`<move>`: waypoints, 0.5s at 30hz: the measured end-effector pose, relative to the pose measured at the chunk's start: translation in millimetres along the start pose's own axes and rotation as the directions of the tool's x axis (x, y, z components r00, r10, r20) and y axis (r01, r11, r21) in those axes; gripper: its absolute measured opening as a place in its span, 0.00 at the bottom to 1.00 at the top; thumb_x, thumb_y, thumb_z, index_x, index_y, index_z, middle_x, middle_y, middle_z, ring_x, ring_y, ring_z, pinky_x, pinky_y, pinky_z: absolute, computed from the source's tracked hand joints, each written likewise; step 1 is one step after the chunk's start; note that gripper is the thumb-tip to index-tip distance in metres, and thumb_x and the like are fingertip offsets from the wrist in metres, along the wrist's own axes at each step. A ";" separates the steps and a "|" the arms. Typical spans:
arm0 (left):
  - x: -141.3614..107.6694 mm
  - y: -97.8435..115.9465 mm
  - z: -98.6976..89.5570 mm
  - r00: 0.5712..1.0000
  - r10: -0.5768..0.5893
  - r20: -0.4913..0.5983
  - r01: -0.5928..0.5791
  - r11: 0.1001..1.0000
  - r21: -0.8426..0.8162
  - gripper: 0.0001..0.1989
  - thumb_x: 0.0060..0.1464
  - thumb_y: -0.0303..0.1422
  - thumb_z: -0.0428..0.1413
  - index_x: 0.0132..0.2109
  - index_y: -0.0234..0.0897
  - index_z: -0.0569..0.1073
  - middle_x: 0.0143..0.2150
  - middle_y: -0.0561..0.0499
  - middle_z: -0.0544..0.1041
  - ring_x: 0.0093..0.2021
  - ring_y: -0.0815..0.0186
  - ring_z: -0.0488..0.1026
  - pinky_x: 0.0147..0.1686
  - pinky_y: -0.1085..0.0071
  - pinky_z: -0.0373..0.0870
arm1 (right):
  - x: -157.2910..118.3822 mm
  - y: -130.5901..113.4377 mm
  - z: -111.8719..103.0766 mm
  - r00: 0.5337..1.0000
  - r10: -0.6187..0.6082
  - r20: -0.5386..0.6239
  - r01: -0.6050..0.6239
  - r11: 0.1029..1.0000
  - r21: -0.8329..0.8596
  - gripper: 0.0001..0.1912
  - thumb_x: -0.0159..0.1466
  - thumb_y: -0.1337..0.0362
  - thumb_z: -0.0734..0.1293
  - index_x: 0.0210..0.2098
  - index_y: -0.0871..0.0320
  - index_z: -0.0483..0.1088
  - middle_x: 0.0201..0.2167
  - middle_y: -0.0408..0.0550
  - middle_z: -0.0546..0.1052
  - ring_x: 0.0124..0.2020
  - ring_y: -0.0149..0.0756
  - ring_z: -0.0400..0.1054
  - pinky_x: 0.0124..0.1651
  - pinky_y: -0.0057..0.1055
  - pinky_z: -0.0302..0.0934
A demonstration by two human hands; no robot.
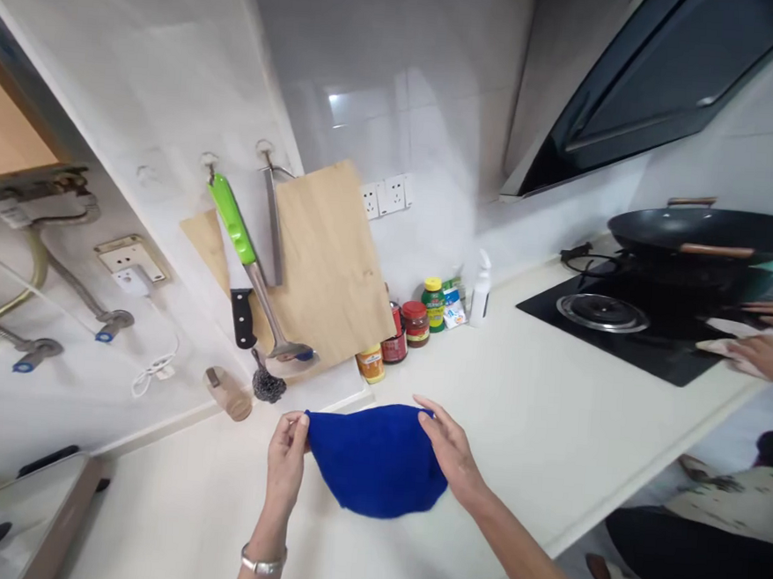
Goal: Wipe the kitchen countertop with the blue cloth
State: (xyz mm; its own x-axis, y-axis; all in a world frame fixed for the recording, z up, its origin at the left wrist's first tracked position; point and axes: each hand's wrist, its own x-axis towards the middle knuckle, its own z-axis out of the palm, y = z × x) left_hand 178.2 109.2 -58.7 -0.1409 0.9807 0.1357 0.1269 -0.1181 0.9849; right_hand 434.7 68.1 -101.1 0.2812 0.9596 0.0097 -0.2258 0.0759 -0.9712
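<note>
A blue cloth (pixel 378 464) is stretched between my two hands above the white countertop, its lower edge rounded. My left hand (pixel 287 450) pinches the cloth's upper left corner between thumb and fingers; a silver bracelet sits on that wrist. At the opposite side, my right hand (pixel 449 448) grips the right edge, with the fingers at the upper corner. Part of the right hand's hold is hidden by the cloth.
Behind the cloth stand several jars (pixel 416 323) and a white spray bottle (pixel 482 289). A cutting board (pixel 329 259), ladle (pixel 266 303) and knife (pixel 242 317) hang on the wall. At right, another person's hands (pixel 770 352) hold a whitish cloth over the black stove (pixel 661 344), near a wok (pixel 714 233).
</note>
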 end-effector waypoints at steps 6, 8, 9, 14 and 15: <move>36.7 31.1 20.0 0.992 0.123 -0.013 -0.123 0.992 -0.024 0.26 0.45 0.57 0.61 0.38 0.38 0.72 0.29 0.56 0.70 0.31 0.70 0.66 0.32 0.72 0.65 | 28.5 -26.8 8.9 0.993 -0.078 -0.093 0.089 0.988 0.128 0.39 0.54 0.42 0.73 0.59 0.55 0.67 0.30 0.43 0.75 0.33 0.36 0.67 0.38 0.33 0.63; 43.3 40.5 23.6 0.990 0.142 -0.025 -0.143 0.989 -0.030 0.26 0.45 0.57 0.62 0.38 0.38 0.72 0.29 0.56 0.70 0.31 0.70 0.65 0.32 0.73 0.63 | 37.3 -35.4 10.2 0.994 -0.033 -0.107 0.053 0.980 0.191 0.44 0.53 0.42 0.74 0.63 0.53 0.62 0.30 0.41 0.75 0.33 0.36 0.68 0.38 0.33 0.64; 45.0 44.8 24.4 0.989 0.147 -0.028 -0.148 0.988 -0.033 0.26 0.46 0.57 0.61 0.38 0.38 0.72 0.29 0.57 0.70 0.30 0.71 0.65 0.31 0.74 0.62 | 41.1 -39.6 10.0 0.994 -0.017 -0.104 0.039 0.975 0.217 0.45 0.53 0.42 0.74 0.64 0.53 0.61 0.30 0.41 0.75 0.33 0.36 0.68 0.37 0.33 0.64; 43.8 59.9 20.4 0.992 0.125 0.008 -0.125 0.991 -0.054 0.25 0.45 0.54 0.64 0.38 0.39 0.70 0.26 0.58 0.71 0.27 0.73 0.65 0.28 0.76 0.61 | 52.8 -60.9 -2.9 0.987 -0.151 -0.049 0.154 0.985 0.073 0.32 0.55 0.43 0.72 0.53 0.56 0.71 0.22 0.37 0.66 0.25 0.29 0.58 0.28 0.28 0.54; 43.3 61.1 18.6 0.994 0.110 0.021 -0.109 0.992 -0.062 0.25 0.44 0.53 0.65 0.38 0.39 0.70 0.26 0.58 0.71 0.27 0.73 0.66 0.28 0.76 0.62 | 54.1 -64.9 -7.2 0.983 -0.183 -0.021 0.184 0.983 0.012 0.30 0.55 0.44 0.72 0.50 0.56 0.73 0.20 0.36 0.63 0.23 0.28 0.55 0.26 0.28 0.50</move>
State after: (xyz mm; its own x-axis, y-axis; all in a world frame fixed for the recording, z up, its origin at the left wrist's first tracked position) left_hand 198.1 147.3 5.3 -0.1055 0.9647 0.2413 0.0802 -0.2336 0.9690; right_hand 471.3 113.1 -39.2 0.3371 0.9236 0.1826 -0.1813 0.2540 -0.9501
